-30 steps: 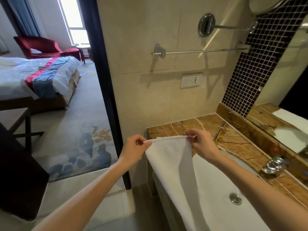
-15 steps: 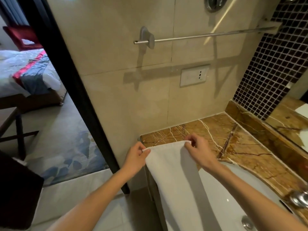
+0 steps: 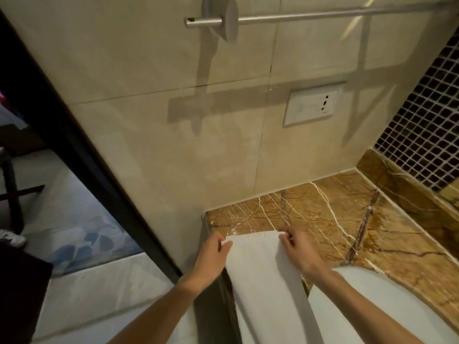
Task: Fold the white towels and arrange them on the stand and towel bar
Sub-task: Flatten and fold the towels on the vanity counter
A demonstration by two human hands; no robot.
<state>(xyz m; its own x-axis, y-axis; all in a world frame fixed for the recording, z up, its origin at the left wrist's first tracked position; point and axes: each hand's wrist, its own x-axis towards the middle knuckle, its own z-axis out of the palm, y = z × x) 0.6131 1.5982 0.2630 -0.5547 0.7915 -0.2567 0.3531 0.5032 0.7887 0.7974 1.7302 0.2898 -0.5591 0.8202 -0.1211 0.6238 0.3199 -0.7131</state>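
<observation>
A long white towel (image 3: 263, 276), folded into a narrow strip, hangs from my two hands over the near left corner of the brown marble counter (image 3: 330, 219). My left hand (image 3: 213, 254) pinches its top left corner. My right hand (image 3: 296, 252) pinches the top right corner. The towel's top edge lies just above the counter surface and its lower part runs out of the frame at the bottom. A metal towel bar (image 3: 323, 17) is fixed high on the beige tiled wall, bare of towels.
A white wall socket plate (image 3: 311, 106) sits below the bar. A white basin (image 3: 372, 309) lies under my right forearm. Dark mosaic tiles (image 3: 427, 135) cover the right wall. A black door frame (image 3: 82, 155) on the left opens onto a carpeted room.
My view has tilted down and closer to the wall. Both hands have lowered the towel's top edge toward the counter corner while keeping their pinch.
</observation>
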